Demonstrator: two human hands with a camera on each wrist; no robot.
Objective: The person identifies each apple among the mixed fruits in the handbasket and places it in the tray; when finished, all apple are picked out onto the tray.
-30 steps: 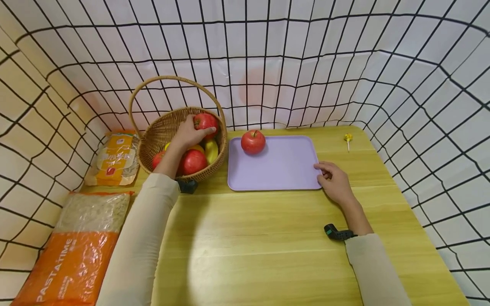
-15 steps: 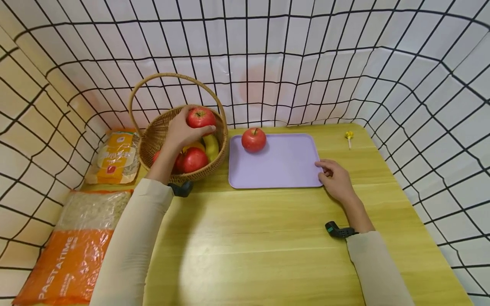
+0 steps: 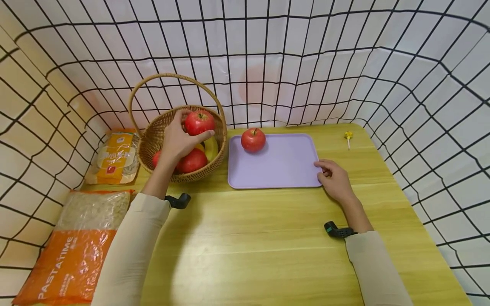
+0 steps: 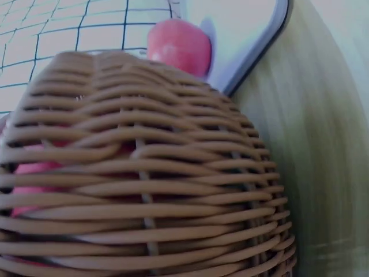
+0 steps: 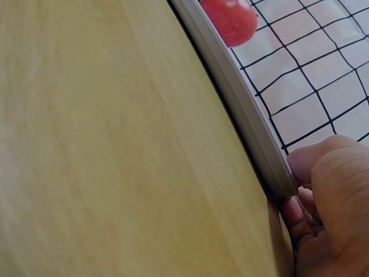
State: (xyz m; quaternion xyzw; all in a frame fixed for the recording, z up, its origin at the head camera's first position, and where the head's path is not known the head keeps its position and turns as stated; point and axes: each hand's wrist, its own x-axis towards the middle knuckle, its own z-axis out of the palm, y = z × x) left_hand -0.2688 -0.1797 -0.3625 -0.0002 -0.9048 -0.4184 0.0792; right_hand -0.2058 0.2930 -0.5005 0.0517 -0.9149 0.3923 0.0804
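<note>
Over the basket's opening, my left hand (image 3: pixel 177 137) grips a red apple (image 3: pixel 200 122), thumb on its right side and fingers behind it. The wicker basket (image 3: pixel 153 131) holds more red apples (image 3: pixel 192 160) and yellow bananas (image 3: pixel 211 148), partly covered by the hand. Its woven wall (image 4: pixel 144 173) fills most of the left wrist view, where the left hand is hidden. A lilac tray (image 3: pixel 283 165) lies right of the basket, bearing one red apple (image 3: pixel 253 140). My right hand (image 3: pixel 335 180) pinches the tray's right edge; in the right wrist view its thumb (image 5: pixel 302 164) meets the rim, fingers lower.
A yellow-wrapped lollipop (image 3: pixel 348 138) lies at the back right of the wooden table (image 3: pixel 260 242). Two food packets, one orange and clear (image 3: pixel 115 159) and a larger PASTATIME bag (image 3: pixel 72 250), lie along the left. The basket's tall handle (image 3: pixel 174 76) arches above it.
The left hand has lifted the apple a little and shifted it left; in the last half second it dipped slightly as the wrist drew back. The right hand and tray stay put.
</note>
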